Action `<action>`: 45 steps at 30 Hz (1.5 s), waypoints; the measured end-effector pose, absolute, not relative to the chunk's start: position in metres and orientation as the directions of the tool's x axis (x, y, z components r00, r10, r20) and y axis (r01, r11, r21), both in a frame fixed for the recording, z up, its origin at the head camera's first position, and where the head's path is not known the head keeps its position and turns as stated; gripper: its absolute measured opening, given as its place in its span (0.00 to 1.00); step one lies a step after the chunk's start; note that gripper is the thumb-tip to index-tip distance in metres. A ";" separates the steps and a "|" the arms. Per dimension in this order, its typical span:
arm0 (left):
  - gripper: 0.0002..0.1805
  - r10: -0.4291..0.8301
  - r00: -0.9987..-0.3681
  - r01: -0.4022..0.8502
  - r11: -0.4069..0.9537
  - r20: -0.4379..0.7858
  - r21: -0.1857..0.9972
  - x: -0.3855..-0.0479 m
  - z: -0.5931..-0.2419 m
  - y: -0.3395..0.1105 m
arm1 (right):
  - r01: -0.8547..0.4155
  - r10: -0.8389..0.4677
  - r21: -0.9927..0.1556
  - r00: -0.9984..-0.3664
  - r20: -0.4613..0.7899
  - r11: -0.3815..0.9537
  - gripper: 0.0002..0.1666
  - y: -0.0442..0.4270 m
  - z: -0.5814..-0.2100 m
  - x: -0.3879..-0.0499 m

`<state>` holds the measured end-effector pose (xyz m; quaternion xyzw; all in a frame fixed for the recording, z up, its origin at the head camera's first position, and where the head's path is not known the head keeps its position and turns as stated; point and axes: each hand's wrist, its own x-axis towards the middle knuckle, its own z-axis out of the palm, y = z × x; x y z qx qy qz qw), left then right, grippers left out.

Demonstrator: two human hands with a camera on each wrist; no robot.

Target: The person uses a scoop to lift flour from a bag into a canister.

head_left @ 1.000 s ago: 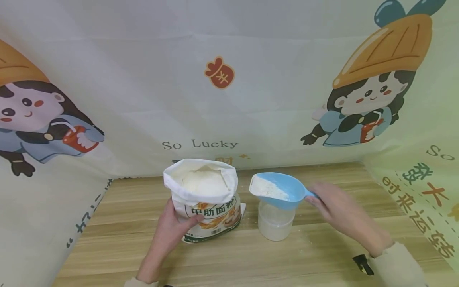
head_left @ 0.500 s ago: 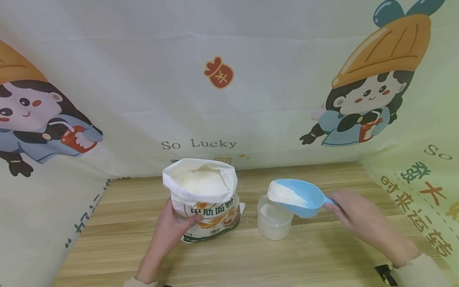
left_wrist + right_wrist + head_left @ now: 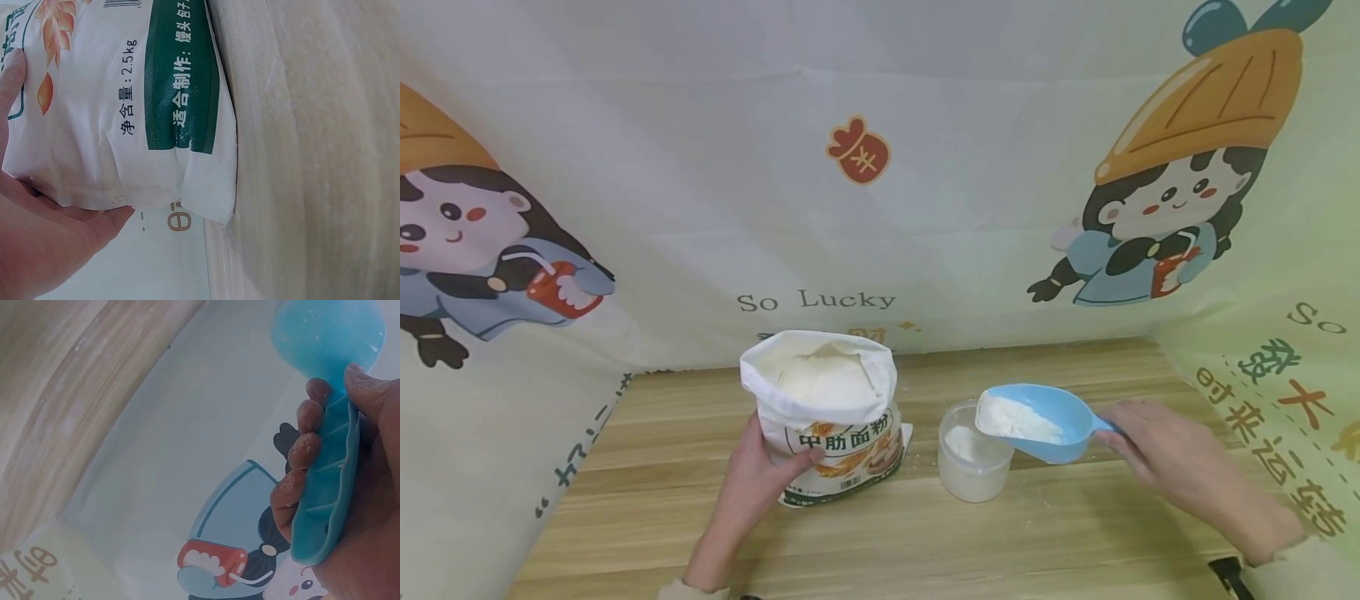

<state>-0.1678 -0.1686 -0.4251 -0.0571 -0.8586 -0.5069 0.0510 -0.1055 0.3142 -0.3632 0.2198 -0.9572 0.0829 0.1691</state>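
Observation:
My left hand (image 3: pixel 769 462) grips the lower left side of a white flour bag (image 3: pixel 842 446), thumb across its front and fingers behind. The bag stands upright with its top folded open, full of flour (image 3: pixel 827 379). My right hand (image 3: pixel 1165 446) holds a blue scoop (image 3: pixel 1067 417) by its handle, and white flour lies in the scoop's front part. Below the scoop's lip stands a clear round tub (image 3: pixel 973 479) with some flour inside; the scoop hides part of its rim. In the right wrist view, the fingers curl round the scoop's ribbed handle (image 3: pixel 328 469).
A wood-grain table (image 3: pixel 925 550) carries everything, with specks of flour near the tub. Printed cloth (image 3: pixel 955 208) hangs behind and along both sides, meeting the table's back edge.
My right hand has moved right and toward me with the loaded scoop, from above the tub to its right side, uncovering more of the tub's mouth. My left hand and the bag stay put.

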 end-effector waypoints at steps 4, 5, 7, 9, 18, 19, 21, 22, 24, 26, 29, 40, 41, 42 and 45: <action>0.50 0.044 -0.988 0.150 0.480 0.147 0.864 -0.168 -0.426 -0.169 | -0.444 -0.401 -0.055 -0.851 0.339 0.895 0.11 0.315 -0.359 -0.105; 0.50 0.043 -0.988 0.149 0.482 0.147 0.863 -0.168 -0.426 -0.169 | -0.446 -0.406 -0.047 -0.849 0.339 0.894 0.12 0.316 -0.359 -0.105; 0.50 0.039 -0.988 0.147 0.485 0.146 0.862 -0.169 -0.426 -0.169 | -0.457 -0.421 -0.027 -0.838 0.348 0.889 0.12 0.317 -0.358 -0.106; 0.50 0.038 -0.988 0.147 0.484 0.147 0.863 -0.169 -0.427 -0.169 | -0.463 -0.431 -0.005 -0.831 0.352 0.887 0.13 0.318 -0.356 -0.107; 0.50 0.051 -0.986 0.166 0.482 0.162 0.860 -0.171 -0.429 -0.169 | -0.497 -0.490 0.092 -0.776 0.396 0.863 0.10 0.319 -0.351 -0.108; 0.50 0.052 -0.985 0.166 0.483 0.162 0.859 -0.171 -0.429 -0.169 | -0.499 -0.492 0.094 -0.774 0.397 0.861 0.10 0.319 -0.350 -0.109; 0.50 0.050 -0.986 0.164 0.488 0.160 0.857 -0.171 -0.429 -0.169 | -0.497 -0.493 0.098 -0.777 0.390 0.862 0.10 0.318 -0.348 -0.109; 0.50 0.049 -0.986 0.162 0.489 0.159 0.857 -0.171 -0.429 -0.169 | -0.494 -0.491 0.099 -0.782 0.383 0.864 0.10 0.317 -0.347 -0.109; 0.50 0.046 -0.987 0.157 0.490 0.154 0.858 -0.171 -0.429 -0.169 | -0.482 -0.484 0.103 -0.797 0.361 0.870 0.10 0.316 -0.344 -0.109; 0.50 0.044 -0.987 0.153 0.489 0.151 0.859 -0.171 -0.429 -0.169 | -0.471 -0.478 0.112 -0.809 0.341 0.875 0.11 0.314 -0.341 -0.109; 0.50 0.041 -0.988 0.148 0.484 0.146 0.862 -0.170 -0.429 -0.169 | -0.457 -0.474 0.132 -0.818 0.325 0.879 0.12 0.311 -0.338 -0.109; 0.50 0.031 -0.992 0.125 0.490 0.126 0.863 -0.168 -0.426 -0.169 | -0.467 -0.509 0.208 -0.817 0.270 0.860 0.13 0.302 -0.323 -0.113; 0.51 0.030 -0.992 0.122 0.492 0.123 0.862 -0.168 -0.427 -0.169 | -0.468 -0.514 0.220 -0.815 0.269 0.856 0.13 0.301 -0.322 -0.113; 0.51 0.029 -0.992 0.119 0.493 0.120 0.862 -0.168 -0.427 -0.169 | -0.467 -0.517 0.230 -0.813 0.267 0.854 0.13 0.301 -0.321 -0.113; 0.51 0.032 -0.993 0.118 0.491 0.118 0.863 -0.169 -0.428 -0.169 | -0.461 -0.516 0.246 -0.816 0.260 0.853 0.13 0.298 -0.318 -0.114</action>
